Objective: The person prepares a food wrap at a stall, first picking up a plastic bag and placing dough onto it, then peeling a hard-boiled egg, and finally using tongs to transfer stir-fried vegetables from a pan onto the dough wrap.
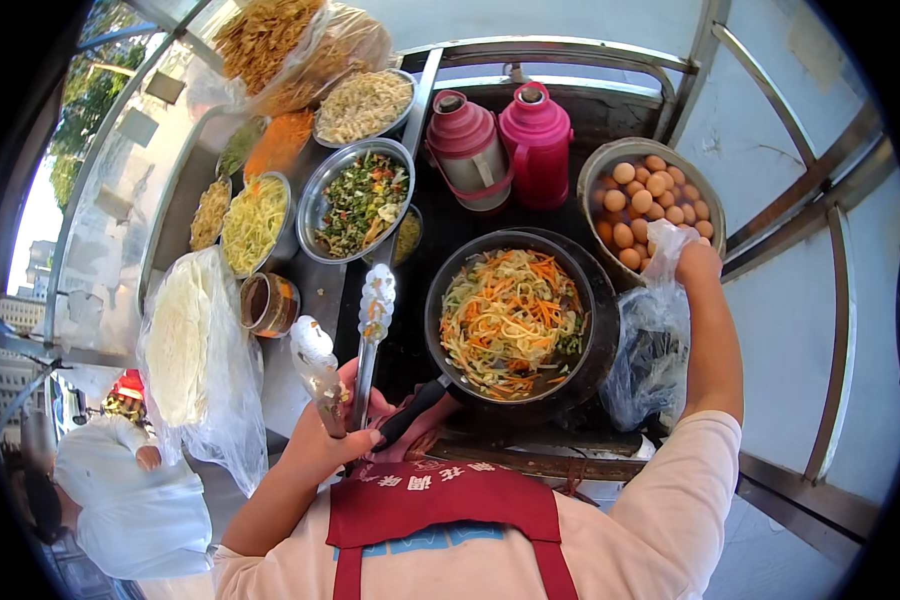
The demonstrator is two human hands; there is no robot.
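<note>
My left hand [326, 424] grips metal tongs [369, 360], whose scalloped tips point away from me with scraps of food on them. Its thumb lies by the black handle of a frying pan [435, 345]; whether it touches the handle is unclear. Noodles [514, 319] mixed with shredded carrot and greens fill the pan. Over the near rim of a basin of brown eggs [643, 201], my right hand [699, 261] pinches a thin clear plastic bag [667, 244]. The fingertips are partly hidden. Below hangs a bunch of clear plastic bags [645, 360].
Two pink thermos flasks [536, 161] stand behind the pan. On the left are a bowl of chopped vegetables [356, 202], shredded potato [255, 225], a jar of dark sauce [268, 304] and bagged flatbreads [184, 341]. Another person [131, 487] is at far left; metal framing [840, 345] borders the right.
</note>
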